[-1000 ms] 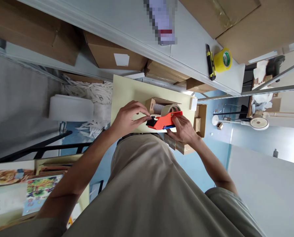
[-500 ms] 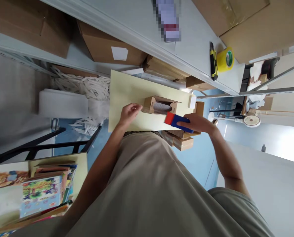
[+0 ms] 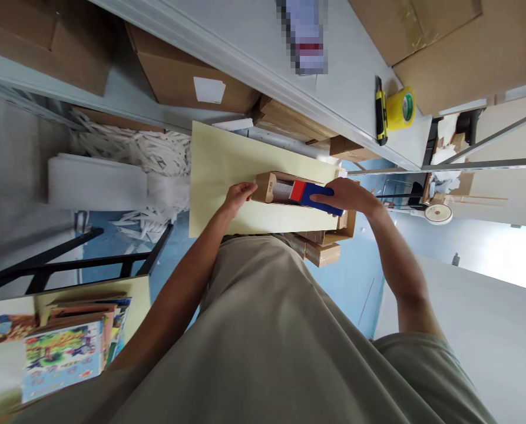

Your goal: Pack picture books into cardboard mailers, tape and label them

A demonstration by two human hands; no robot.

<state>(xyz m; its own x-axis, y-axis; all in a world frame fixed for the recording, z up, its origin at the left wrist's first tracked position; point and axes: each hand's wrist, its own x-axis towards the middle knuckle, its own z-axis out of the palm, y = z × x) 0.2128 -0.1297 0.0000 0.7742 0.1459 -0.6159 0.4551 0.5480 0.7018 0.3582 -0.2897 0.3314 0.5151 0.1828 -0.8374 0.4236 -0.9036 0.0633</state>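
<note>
A long open cardboard box (image 3: 265, 187) lies on the pale yellow tabletop (image 3: 214, 171), with something light grey visible inside it. My left hand (image 3: 240, 196) is at the box's left end, thumb and fingers pinched together at its edge. My right hand (image 3: 348, 193) grips a blue box with a red end (image 3: 318, 196), fingers wrapped round its right part. This blue box is held over the opening of the cardboard box, its red end pointing left. How deep it sits in the opening I cannot tell.
On the grey shelf (image 3: 346, 88) above lie a yellow-black box cutter (image 3: 381, 112) and a roll of yellow tape (image 3: 399, 109). Cartons (image 3: 320, 253) stand below the tabletop's right end. Shredded white paper (image 3: 134, 147) is at left. Books (image 3: 63, 353) lie on a table at lower left.
My right hand has moved the blue box up and slightly left, over the cardboard box. My left hand has moved right to the box's left end.
</note>
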